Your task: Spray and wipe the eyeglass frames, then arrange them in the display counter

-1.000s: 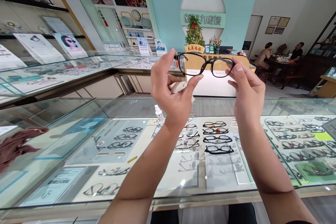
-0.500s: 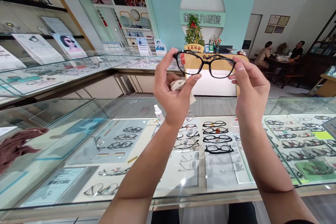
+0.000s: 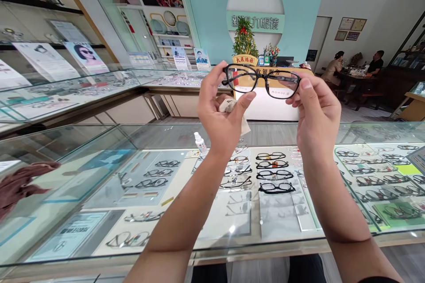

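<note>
Black-framed eyeglasses [image 3: 261,76] are held up in front of me above the glass counter, with print showing on one lens and a red tag by the other. My left hand [image 3: 223,110] grips the left end of the frame between thumb and fingers. A crumpled pale cloth [image 3: 227,105] is also tucked in that hand, its corner hanging below the palm. At the right end, my right hand [image 3: 317,106] pinches the frame between thumb and forefinger, its other fingers curled.
Under the glass top lie rows of eyeglasses [image 3: 272,175]. A white spray bottle [image 3: 200,142] stands on the counter, and a brown cloth [image 3: 25,185] lies at the left. Beyond are a cash desk [image 3: 265,108] with a plant [image 3: 245,40] and two seated people at a table.
The eyeglasses have tilted and turned slightly, with the lens print now appearing reversed. Both hands stay on the frame; the left has shifted a little to the right.
</note>
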A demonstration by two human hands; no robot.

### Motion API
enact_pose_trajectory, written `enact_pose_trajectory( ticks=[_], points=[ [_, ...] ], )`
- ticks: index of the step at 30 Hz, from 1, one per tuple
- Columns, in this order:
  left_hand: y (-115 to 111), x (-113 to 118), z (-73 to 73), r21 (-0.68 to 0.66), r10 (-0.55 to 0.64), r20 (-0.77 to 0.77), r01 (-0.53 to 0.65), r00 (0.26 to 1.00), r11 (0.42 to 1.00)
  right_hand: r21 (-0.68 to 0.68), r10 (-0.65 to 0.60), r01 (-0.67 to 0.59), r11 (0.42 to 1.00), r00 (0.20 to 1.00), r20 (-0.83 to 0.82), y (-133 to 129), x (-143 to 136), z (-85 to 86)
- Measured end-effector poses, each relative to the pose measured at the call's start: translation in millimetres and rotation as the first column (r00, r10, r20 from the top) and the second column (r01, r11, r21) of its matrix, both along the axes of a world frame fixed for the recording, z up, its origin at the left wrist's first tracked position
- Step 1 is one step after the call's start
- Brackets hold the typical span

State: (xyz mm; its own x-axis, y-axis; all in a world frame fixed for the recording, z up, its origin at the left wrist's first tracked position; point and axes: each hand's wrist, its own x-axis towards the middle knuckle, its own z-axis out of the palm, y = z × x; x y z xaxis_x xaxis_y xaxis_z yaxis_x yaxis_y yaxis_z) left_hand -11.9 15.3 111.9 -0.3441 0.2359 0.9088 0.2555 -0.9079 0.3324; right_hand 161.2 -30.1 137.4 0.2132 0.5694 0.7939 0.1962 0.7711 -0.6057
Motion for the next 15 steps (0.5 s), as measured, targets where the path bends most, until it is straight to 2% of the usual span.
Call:
enact_pose_trajectory(
  ticks=[6, 10, 12, 15],
  points=[
    [-15, 4, 8.6, -0.102, 0.001, 0.016, 0.001, 1.0, 0.995, 0.004, -0.026, 0.026, 1.0, 1.0, 0.013, 8, 4, -2.6],
    [-17, 4, 8.0, -0.191, 0.002, 0.021, 0.002, 1.0, 0.982, 0.018, -0.055, 0.055, 0.998, 0.998, -0.005, 12, 5, -4.1],
    [-15, 4, 6.7, -0.194, -0.021, 0.031, 0.027, 0.999, 0.981, 0.008, -0.048, 0.049, 0.999, 0.999, -0.015, 14, 5, -4.6],
    [-12, 3, 5.3, -0.146, -0.114, 0.07, 0.123, 0.991, 0.982, -0.018, -0.036, 0.035, 0.999, 0.999, -0.031, 16, 5, -5.7]
  ],
)
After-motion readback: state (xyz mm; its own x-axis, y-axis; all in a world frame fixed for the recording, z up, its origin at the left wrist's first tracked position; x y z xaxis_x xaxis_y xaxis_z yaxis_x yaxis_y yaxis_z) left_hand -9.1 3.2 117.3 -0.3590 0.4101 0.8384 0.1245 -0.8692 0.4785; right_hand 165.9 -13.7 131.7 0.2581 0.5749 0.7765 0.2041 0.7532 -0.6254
